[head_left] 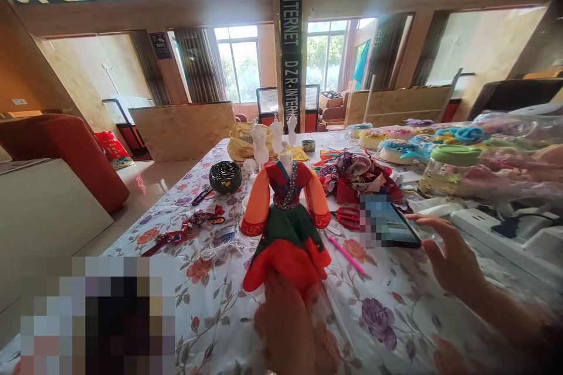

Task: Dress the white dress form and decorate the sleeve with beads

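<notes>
A small doll dress point(294, 240) with a red bodice, orange sleeves and a green skirt with a red lower part stands upright on a white mannequin in front of me. My left hand point(288, 322) reaches up to the red hem of the skirt; its fingertips are blurred against the cloth, so I cannot make out their grip. To the right, my right hand point(453, 258) hovers beside a phone point(389, 221), fingers apart and holding nothing. Between dress and phone lie red-handled scissors point(347, 217) and a pink pen-like stick point(346, 254).
A dark woven basket point(226, 178), patterned ribbon scraps point(193, 225) and white mannequins point(259, 143) stand left and behind. A fabric heap point(356, 176), a green-lidded jar point(448, 170) and a white power strip point(497, 237) crowd the right. Flowered cloth point(229, 316) covers the table.
</notes>
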The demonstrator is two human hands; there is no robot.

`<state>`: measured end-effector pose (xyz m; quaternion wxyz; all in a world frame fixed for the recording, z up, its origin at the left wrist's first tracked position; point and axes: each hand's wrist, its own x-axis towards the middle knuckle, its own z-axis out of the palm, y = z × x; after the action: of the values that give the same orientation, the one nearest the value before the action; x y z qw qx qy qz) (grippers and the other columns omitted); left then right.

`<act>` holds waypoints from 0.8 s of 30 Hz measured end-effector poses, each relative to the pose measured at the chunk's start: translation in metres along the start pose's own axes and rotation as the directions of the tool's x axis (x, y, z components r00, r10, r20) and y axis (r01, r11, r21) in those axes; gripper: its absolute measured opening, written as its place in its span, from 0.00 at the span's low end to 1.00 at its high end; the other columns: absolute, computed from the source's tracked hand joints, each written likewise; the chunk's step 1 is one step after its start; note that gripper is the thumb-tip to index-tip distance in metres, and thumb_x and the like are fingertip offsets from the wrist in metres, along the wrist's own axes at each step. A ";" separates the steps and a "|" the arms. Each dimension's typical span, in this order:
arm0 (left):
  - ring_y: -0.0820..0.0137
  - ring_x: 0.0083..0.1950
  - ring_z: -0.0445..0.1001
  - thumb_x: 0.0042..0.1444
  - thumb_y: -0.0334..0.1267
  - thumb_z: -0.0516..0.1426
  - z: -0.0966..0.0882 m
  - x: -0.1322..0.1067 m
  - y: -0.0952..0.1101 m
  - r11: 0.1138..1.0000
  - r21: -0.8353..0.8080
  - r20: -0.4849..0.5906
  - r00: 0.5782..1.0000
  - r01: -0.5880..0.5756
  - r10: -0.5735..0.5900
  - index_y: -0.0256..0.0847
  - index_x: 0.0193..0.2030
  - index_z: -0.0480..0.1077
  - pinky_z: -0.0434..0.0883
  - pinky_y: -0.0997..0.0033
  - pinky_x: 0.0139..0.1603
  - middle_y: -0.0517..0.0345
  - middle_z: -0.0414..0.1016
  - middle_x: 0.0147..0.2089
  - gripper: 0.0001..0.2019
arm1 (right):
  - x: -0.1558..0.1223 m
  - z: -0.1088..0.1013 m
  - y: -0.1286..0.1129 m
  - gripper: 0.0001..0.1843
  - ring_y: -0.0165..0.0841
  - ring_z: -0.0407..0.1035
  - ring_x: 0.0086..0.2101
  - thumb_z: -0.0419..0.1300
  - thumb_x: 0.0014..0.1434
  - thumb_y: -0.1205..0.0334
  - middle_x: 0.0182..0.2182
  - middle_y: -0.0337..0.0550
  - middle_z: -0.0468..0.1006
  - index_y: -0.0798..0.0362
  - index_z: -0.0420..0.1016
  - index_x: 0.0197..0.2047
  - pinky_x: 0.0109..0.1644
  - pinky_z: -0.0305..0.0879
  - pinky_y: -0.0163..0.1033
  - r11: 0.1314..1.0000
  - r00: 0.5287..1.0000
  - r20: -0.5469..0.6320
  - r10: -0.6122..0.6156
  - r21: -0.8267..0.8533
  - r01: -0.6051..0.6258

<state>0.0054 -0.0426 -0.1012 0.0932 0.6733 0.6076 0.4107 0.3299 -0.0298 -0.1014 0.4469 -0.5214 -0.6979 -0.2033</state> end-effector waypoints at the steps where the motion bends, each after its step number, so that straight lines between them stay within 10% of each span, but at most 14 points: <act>1: 0.49 0.49 0.69 0.56 0.40 0.55 -0.003 0.000 0.002 0.999 0.044 0.022 1.000 0.018 -0.019 0.33 0.48 0.69 0.68 0.46 0.48 0.40 0.70 0.44 0.16 | -0.001 0.001 -0.002 0.16 0.46 0.68 0.51 0.46 0.65 0.58 0.48 0.55 0.74 0.47 0.57 0.55 0.53 0.64 0.53 1.000 1.000 -0.006 0.003 -0.009 -0.003; 7: 0.47 0.45 0.73 0.58 0.45 0.52 -0.006 -0.001 0.004 0.956 0.294 0.092 0.995 0.012 -0.041 0.29 0.48 0.69 0.70 0.52 0.39 0.32 0.70 0.46 0.20 | -0.008 0.006 -0.003 0.16 0.47 0.70 0.45 0.46 0.64 0.60 0.45 0.54 0.75 0.48 0.59 0.55 0.46 0.66 0.53 0.998 1.000 -0.007 0.019 -0.053 -0.020; 16: 0.57 0.44 0.73 0.56 0.40 0.54 0.004 -0.008 -0.007 1.000 0.003 -0.075 0.997 0.022 -0.022 0.40 0.53 0.65 0.71 0.57 0.42 0.46 0.70 0.46 0.18 | -0.001 0.010 -0.033 0.17 0.44 0.71 0.46 0.49 0.61 0.59 0.45 0.46 0.76 0.42 0.59 0.54 0.49 0.69 0.53 0.983 0.982 0.062 -0.179 0.044 0.177; 24: 0.56 0.51 0.74 0.56 0.36 0.53 -0.026 0.001 -0.007 0.982 -0.186 0.198 0.979 -0.003 0.041 0.38 0.48 0.69 0.71 0.52 0.52 0.43 0.72 0.50 0.14 | 0.008 0.019 -0.087 0.17 0.39 0.75 0.41 0.51 0.60 0.67 0.41 0.45 0.79 0.46 0.62 0.52 0.46 0.73 0.48 0.931 0.929 0.154 -0.337 0.200 0.305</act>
<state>-0.0170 -0.0497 -0.0881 0.2117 0.7066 0.5467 0.3963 0.2427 -0.0437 -0.0892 0.3839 -0.3756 -0.8276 -0.1632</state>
